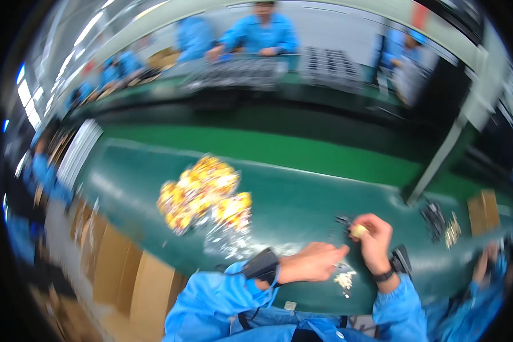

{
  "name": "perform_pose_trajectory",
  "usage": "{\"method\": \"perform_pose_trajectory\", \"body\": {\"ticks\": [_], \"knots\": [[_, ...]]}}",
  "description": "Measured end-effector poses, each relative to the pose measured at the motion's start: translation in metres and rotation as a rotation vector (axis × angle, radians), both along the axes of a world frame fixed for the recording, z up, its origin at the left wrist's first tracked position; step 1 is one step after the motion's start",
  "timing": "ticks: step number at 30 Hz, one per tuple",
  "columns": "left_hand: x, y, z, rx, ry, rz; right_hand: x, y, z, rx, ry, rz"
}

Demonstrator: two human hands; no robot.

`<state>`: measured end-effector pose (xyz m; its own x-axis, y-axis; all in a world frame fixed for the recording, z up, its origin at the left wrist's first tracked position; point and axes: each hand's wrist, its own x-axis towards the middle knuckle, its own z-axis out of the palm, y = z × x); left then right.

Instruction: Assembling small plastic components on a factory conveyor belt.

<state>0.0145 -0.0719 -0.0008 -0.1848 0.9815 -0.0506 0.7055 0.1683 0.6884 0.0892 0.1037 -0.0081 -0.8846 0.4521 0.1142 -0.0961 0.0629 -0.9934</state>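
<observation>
Well, the small yellowish piece (pixel 359 231) sits right of centre in the frame, raised toward the far side of my right hand (pixel 375 242), which pinches it between thumb and curled fingers. Just beside it, lower and to the left, my left hand (pixel 313 263) points its index finger across at the right one; its other fingers look folded, and I can't tell whether they grip anything. Below the gap between my hands lies a little heap of pale bits (pixel 344 279), and above it, by my right fingers, some small dark parts (pixel 343 219).

The piece is small and held only near the fingertips, so I judge that a loose pinch or a nudge from my left finger could send it onto the green table (pixel 302 202). My left wrist or sleeve could also sweep the pale bits about if it drops lower.

My left forearm slants in from the bottom centre, roughly level at the wrist; my right rises from the lower right, wrist upright. Farther out, left of centre, lie shiny yellow-and-orange packets (pixel 205 191), and cardboard boxes (pixel 151 285) stand lower left.
</observation>
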Motion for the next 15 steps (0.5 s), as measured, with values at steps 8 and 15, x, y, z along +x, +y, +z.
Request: {"method": "perform_pose_trajectory", "body": {"ticks": [8, 15], "knots": [[0.007, 0.000, 0.010, -0.047, 0.074, -0.002, 0.007, 0.007, -0.007, 0.009, 0.024, -0.003], [0.008, -0.002, 0.005, -0.034, 0.071, 0.007, 0.008, 0.006, -0.006, 0.046, 0.032, 0.014]]}}
